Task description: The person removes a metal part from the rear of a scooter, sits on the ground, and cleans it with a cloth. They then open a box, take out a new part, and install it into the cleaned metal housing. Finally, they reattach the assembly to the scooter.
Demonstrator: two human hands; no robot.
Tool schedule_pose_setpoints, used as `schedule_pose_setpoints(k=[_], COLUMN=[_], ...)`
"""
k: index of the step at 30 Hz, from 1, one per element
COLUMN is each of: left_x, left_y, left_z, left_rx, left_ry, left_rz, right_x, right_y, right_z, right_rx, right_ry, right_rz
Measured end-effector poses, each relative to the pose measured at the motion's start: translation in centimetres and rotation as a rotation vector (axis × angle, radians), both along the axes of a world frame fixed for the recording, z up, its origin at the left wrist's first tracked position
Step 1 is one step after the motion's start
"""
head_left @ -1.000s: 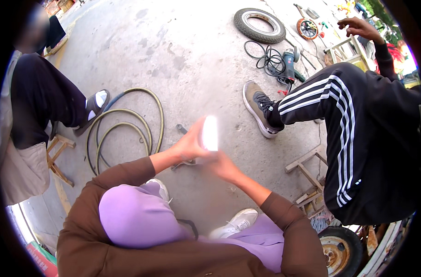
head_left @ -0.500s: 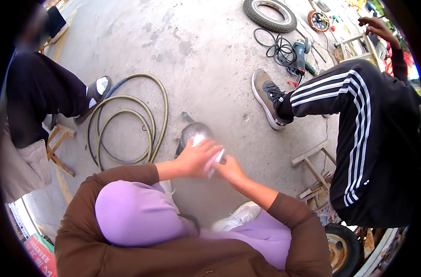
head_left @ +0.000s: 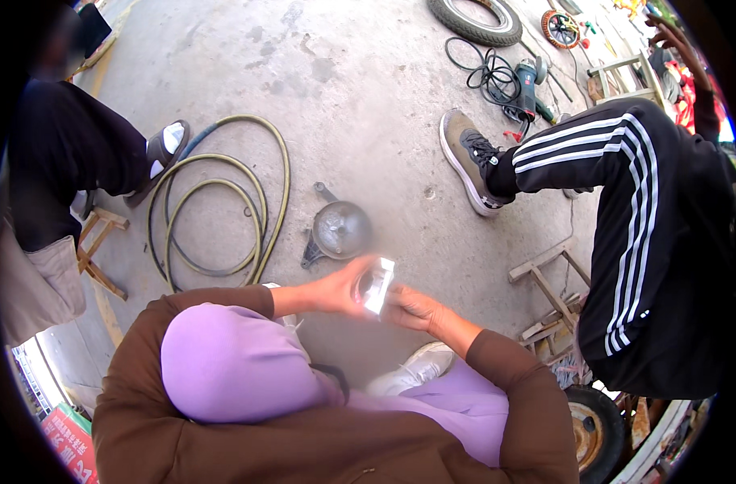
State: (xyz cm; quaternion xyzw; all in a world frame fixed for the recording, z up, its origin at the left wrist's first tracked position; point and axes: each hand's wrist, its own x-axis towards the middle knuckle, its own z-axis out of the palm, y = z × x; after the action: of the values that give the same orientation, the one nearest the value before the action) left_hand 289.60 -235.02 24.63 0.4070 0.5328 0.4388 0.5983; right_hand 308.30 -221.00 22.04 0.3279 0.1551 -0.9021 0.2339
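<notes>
My left hand (head_left: 344,290) is closed round a small white, glaring object (head_left: 380,286), box-like in shape; glare and blur hide its detail. My right hand (head_left: 410,308) grips the right side of the same object, its fingers bent against it. Just beyond both hands a round grey metal part (head_left: 339,230) with protruding lugs lies on the concrete floor (head_left: 368,105).
A coiled hose (head_left: 279,202) lies left, beside a co-worker's sandalled foot (head_left: 154,161) and small wooden stool (head_left: 102,250). On the right are another person's shoe (head_left: 469,161), an angle grinder (head_left: 525,93) with cord, a tyre (head_left: 485,32) and wooden stools (head_left: 545,282).
Both my hands and the white object have moved down toward me and slightly right, uncovering the round metal part. The right-hand person's fingers have risen.
</notes>
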Motion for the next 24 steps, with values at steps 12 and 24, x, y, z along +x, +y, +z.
schedule_pose_setpoints(k=[12, 24], left_x=[-2.7, -1.1], left_y=[3.2, 3.2], left_z=[2.6, 4.6], left_rx=[0.050, 0.031], left_ry=[0.912, 1.254], left_rz=[-0.111, -0.346], right_x=[-4.7, -6.2], right_y=[3.0, -2.1], right_z=[3.3, -1.4], right_rx=[1.336, 1.050], right_ry=[0.097, -0.094], right_rz=[0.173, 0.105])
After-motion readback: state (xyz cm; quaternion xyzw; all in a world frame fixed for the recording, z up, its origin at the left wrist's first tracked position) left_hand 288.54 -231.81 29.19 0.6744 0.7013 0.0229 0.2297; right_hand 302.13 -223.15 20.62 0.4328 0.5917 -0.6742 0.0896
